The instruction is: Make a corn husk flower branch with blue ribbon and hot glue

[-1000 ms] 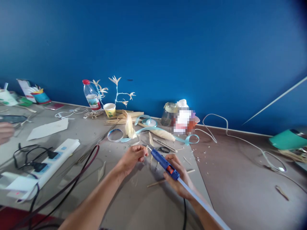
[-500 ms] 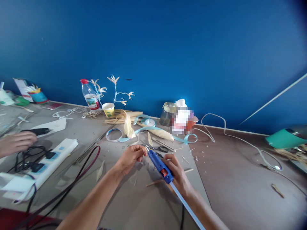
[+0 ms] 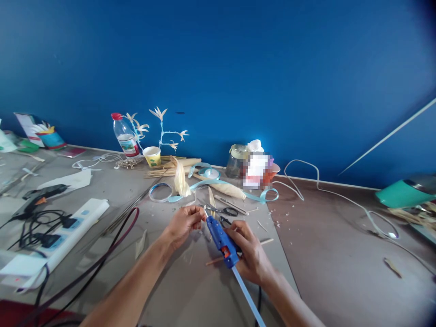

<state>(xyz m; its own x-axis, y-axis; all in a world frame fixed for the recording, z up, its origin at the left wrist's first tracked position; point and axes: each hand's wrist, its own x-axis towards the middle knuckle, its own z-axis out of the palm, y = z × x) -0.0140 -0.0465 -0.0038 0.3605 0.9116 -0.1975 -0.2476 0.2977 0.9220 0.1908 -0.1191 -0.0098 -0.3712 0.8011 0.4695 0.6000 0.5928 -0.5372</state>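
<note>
My right hand grips a blue hot glue gun with a pale glue stick sticking out of its back. The gun's nozzle points up and left toward my left hand. My left hand is pinched shut on a small thin pale piece, too small to name, right at the nozzle tip. Both hands hover over the grey table. Black-handled scissors lie just beyond the gun.
A white power strip with black plugs and cables lies at left, another glue gun beyond it. At the back stand a water bottle, a paper cup with a craft branch, light blue ribbon, a jar. A teal object lies far right.
The glue gun has swung lower and closer to me, its nozzle staying at my left fingers. Another person's hand at the left edge has gone, leaving a glue gun on the table.
</note>
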